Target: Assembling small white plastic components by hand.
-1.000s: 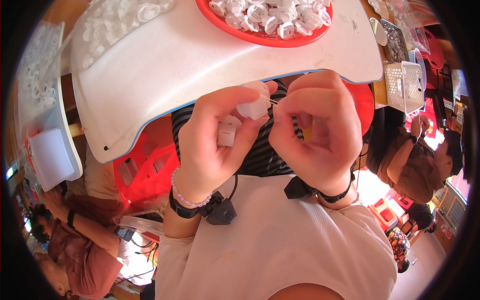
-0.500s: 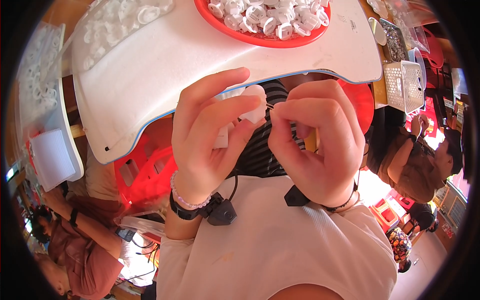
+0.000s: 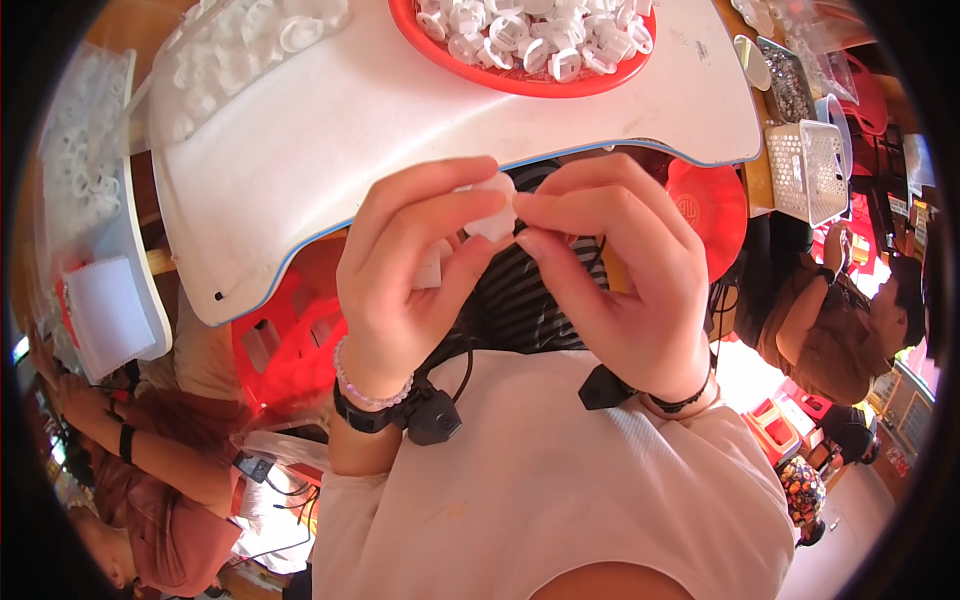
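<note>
My left hand (image 3: 405, 275) pinches a small white plastic piece (image 3: 490, 208) with a rounded outline between thumb and fingers, in front of my chest. At that piece's right edge, the thumb and index fingertip of my right hand (image 3: 635, 270) come close together. Whatever lies between these right fingertips is too small or hidden to make out. Below my left fingers shows another white blocky thing (image 3: 428, 270); I cannot tell if the palm holds it. Both hands are up near the curved front edge of the white table (image 3: 400, 115).
A red basin (image 3: 470, 72) full of white plastic parts (image 3: 560, 35) stands on the table. To its left lies a clear bag of white parts (image 3: 235, 60). A white perforated basket (image 3: 805, 175) is at right, a red stool (image 3: 290, 335) below the table. People sit on both sides.
The white piece has shifted slightly left and down. My right hand has followed it leftward, its fingertips now against the piece's edge; a thin dark bit seen there before is hidden.
</note>
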The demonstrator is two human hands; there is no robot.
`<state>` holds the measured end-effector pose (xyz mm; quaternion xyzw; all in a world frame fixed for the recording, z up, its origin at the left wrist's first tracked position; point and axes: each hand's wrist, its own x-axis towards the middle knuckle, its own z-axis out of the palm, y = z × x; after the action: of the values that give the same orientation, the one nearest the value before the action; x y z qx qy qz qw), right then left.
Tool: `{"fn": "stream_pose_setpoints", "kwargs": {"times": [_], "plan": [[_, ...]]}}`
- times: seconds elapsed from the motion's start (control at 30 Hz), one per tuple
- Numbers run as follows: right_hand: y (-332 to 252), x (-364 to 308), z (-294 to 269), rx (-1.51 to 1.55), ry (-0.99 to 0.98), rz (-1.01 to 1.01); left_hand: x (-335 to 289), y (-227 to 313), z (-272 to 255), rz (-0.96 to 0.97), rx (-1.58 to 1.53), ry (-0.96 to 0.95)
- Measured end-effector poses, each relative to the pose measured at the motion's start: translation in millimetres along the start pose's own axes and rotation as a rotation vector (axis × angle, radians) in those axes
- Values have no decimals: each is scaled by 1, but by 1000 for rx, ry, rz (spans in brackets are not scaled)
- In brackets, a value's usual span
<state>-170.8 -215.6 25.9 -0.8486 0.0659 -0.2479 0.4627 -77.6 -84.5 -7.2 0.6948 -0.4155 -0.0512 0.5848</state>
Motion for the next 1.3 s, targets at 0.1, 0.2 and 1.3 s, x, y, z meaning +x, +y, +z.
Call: {"fn": "stream_pose_setpoints", "kwargs": {"times": [0.1, 0.2, 1.3], "plan": [[6, -5, 0, 41, 21, 20, 2, 0, 0, 14, 14, -31], [9, -2, 4, 61, 58, 13, 2, -3, 2, 1, -11, -31], [153, 80, -65, -469, 219, 68, 12, -53, 14, -834, -527, -115]]}}
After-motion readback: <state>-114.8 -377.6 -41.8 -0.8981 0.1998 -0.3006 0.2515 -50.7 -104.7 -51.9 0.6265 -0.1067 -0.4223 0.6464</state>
